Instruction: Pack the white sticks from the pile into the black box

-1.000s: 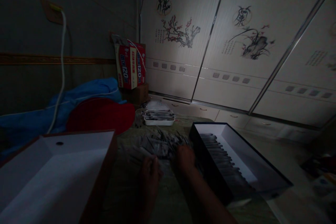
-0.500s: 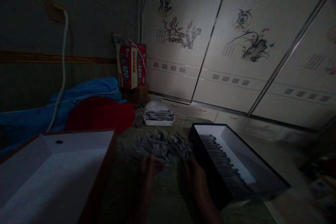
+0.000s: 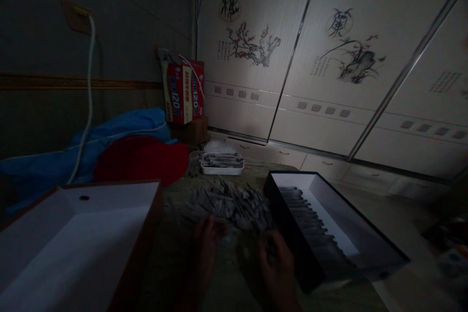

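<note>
A loose pile of thin dark and clear sticks (image 3: 230, 202) lies on the greenish table (image 3: 234, 280). At the pile's near edge is my left hand (image 3: 207, 241), fingers curled; dim light hides whether it holds anything. My right hand (image 3: 274, 256) is at the pile's right near side, its fingers bent together around something dark that I cannot make out. Just right of it stands a dark-rimmed box (image 3: 341, 219) with a row of bundled sticks (image 3: 310, 222) along its left side.
A large white-lined box (image 3: 98, 234) stands at the left. Behind the pile are a white tray (image 3: 222, 170) of sticks, a red round item (image 3: 141, 161), blue cloth (image 3: 120, 129) and a red carton (image 3: 183, 90). A white cable (image 3: 89, 92) hangs at the left.
My right hand has shifted slightly right and nearer to me, away from the pile's edge. My left hand has stayed in about the same place, its fingers turned a little.
</note>
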Motion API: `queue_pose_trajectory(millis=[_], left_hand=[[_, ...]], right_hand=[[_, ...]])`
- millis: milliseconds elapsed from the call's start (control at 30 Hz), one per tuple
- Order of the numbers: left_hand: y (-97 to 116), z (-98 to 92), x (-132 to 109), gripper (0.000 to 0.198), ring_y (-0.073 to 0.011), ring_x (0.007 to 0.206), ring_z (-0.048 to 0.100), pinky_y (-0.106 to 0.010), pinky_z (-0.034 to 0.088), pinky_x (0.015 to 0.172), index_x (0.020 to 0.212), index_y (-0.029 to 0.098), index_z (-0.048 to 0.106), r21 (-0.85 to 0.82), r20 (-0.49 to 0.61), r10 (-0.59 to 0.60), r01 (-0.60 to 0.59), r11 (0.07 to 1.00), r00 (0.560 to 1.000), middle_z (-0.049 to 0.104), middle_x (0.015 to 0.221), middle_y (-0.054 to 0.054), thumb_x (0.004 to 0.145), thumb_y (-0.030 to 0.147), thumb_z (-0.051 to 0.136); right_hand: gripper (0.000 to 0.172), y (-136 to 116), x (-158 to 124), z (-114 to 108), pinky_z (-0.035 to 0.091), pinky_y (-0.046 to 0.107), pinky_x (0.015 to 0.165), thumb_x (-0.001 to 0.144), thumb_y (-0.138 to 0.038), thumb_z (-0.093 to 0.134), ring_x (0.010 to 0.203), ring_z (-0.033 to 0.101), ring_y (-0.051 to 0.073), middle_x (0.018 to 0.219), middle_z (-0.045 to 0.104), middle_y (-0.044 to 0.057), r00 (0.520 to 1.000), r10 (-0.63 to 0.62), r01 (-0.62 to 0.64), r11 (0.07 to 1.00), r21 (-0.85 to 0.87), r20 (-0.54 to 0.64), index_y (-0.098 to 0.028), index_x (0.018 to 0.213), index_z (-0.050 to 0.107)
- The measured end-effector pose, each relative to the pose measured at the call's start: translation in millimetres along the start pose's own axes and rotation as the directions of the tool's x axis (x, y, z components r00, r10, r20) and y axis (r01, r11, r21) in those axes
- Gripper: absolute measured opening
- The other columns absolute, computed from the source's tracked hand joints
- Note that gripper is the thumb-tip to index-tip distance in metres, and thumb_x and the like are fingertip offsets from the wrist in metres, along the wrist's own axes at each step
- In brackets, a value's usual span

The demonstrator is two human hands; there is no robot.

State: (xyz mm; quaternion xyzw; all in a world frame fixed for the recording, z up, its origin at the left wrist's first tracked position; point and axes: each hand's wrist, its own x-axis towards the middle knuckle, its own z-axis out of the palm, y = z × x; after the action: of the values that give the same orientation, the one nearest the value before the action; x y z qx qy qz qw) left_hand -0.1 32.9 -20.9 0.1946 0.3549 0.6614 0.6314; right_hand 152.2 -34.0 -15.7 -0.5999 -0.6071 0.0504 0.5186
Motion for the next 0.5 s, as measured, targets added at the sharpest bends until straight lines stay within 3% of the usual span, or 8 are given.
queue_pose_trajectory(millis=[167,500], left_hand=[[-0.8,0.3,-0.1,0.029,-0.0176,0.061,0.067,-0.03,0.053,0.059,0.072,0.018,0.056,0.028,0.012,0.001,-0.001,1.0,1.0,0.067,0.063,0.002,0.059,0.035,0.076],[-0.9,3.7,-3.8,0.029,-0.0162,0.059,0.065,-0.029,0.053,0.057,0.072,0.016,0.059,0.201,0.077,0.026,-0.041,0.979,0.997,0.067,0.063,0.001,0.064,0.039,0.073]], right_hand=[[0.013,-2.7,-0.3,2.5,0.039,0.021,0.057,0.087,-0.026,0.045,0.062,0.052,0.013,0.068,0.053,-0.002,0.999,-0.026,0.026,1.0,0.017,0.029,-0.02,0.077,0.051],[0.02,2.2,-1.4,4.2,0.04,0.021,0.06,0.088,-0.034,0.043,0.067,0.053,0.014,0.071,0.055,-0.001,0.992,0.11,-0.117,0.984,0.132,0.063,-0.02,0.078,0.053]])
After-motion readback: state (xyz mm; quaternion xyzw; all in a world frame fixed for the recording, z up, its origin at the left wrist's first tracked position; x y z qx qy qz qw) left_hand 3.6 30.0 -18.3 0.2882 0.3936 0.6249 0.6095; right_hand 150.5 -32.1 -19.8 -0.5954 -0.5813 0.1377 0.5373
